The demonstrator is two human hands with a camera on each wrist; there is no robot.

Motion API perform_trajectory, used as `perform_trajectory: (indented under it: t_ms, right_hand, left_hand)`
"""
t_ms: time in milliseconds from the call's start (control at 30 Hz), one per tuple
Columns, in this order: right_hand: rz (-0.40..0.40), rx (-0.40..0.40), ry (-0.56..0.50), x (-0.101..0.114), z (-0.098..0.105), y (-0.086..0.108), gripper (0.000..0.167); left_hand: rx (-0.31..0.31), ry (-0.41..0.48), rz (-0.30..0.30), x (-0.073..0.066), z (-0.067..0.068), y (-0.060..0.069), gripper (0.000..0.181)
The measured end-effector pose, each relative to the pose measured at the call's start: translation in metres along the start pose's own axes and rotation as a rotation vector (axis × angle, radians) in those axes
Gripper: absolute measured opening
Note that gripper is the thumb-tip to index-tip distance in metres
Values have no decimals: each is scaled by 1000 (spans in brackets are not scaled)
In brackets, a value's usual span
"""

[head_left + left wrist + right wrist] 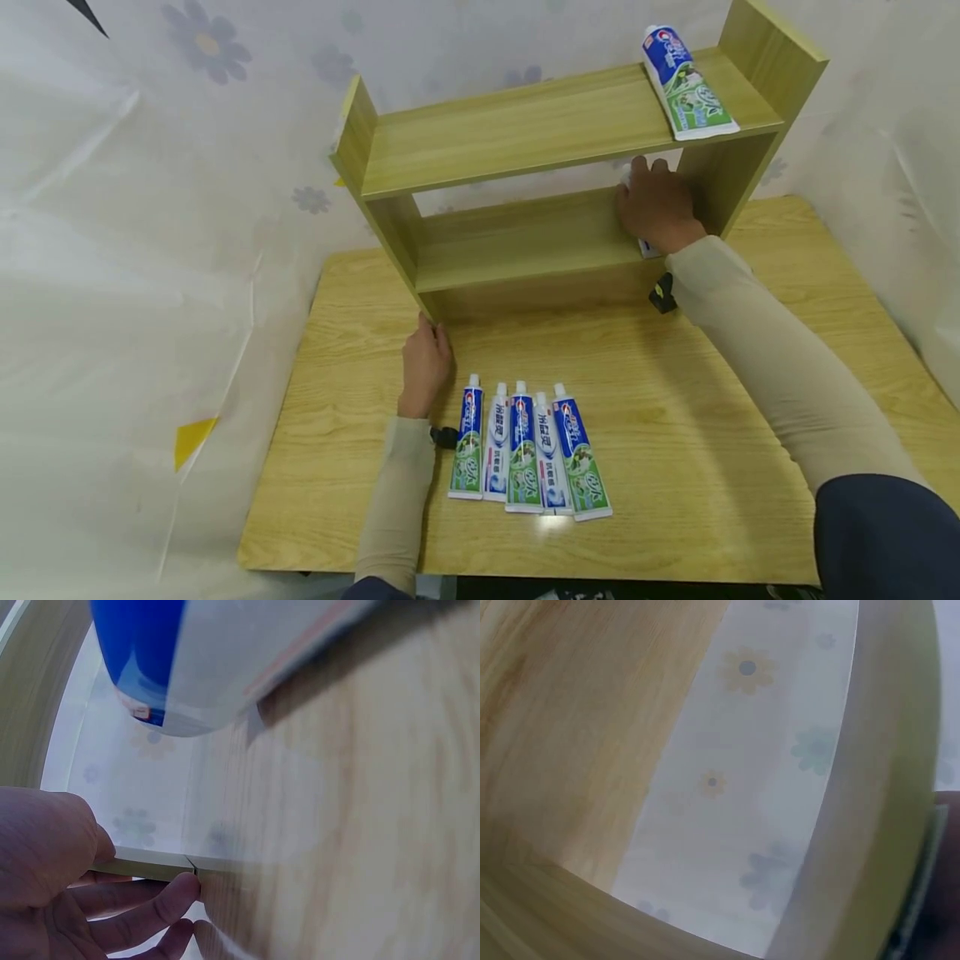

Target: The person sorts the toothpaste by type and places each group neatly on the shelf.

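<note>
On the lower board of the wooden shelf [517,237], at its right end, my right hand [658,204] grips a mostly hidden toothpaste tube [649,249]; only its two ends show. My left hand [426,367] pinches the bottom front corner of the shelf's left side panel, and the left wrist view shows the left hand [97,885] with fingers round that edge. A blue-green tube [684,83] lies on the upper board at the right. Several tubes, blue-green [522,450] and white [497,446], lie side by side on the table, caps toward the shelf.
The shelf stands at a slant on the wooden table [712,417], near the flowered wall covering [262,108]. Its right side panel [780,67] rises beside my right hand. In the left wrist view, a blue and white tube [217,660] looms close to the camera.
</note>
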State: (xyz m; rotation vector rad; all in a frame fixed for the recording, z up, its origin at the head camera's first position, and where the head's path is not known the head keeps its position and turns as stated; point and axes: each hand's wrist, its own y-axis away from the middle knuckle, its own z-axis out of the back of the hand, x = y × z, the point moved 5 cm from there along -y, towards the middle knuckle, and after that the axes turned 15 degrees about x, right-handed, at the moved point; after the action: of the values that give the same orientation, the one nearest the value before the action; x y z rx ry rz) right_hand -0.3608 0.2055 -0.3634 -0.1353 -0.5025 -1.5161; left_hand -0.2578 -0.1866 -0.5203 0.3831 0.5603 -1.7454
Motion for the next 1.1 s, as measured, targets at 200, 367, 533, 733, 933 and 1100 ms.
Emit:
perform_trajectory:
  t_ms: [200, 367, 533, 733, 933, 1100]
  right_hand:
    - [-68, 15, -11, -1, 4, 7, 72]
    - [-74, -53, -66, -3, 6, 30, 77]
    - [22, -205, -102, 1, 5, 58, 66]
    - [140, -365, -99, 18, -7, 91, 50]
    - [267, -427, -68, 33, -31, 122, 38]
    - [310, -457, -15, 34, -52, 142, 33]
  left_hand:
    - [23, 17, 20, 22, -13, -6, 31]
    - [51, -6, 43, -7, 6, 2, 23]
    - [24, -10, 31, -9, 6, 2, 21]
    - [62, 10, 63, -7, 4, 3, 24]
    - [68, -13, 84, -4, 5, 2, 22]
    - [82, 3, 86, -6, 5, 1, 25]
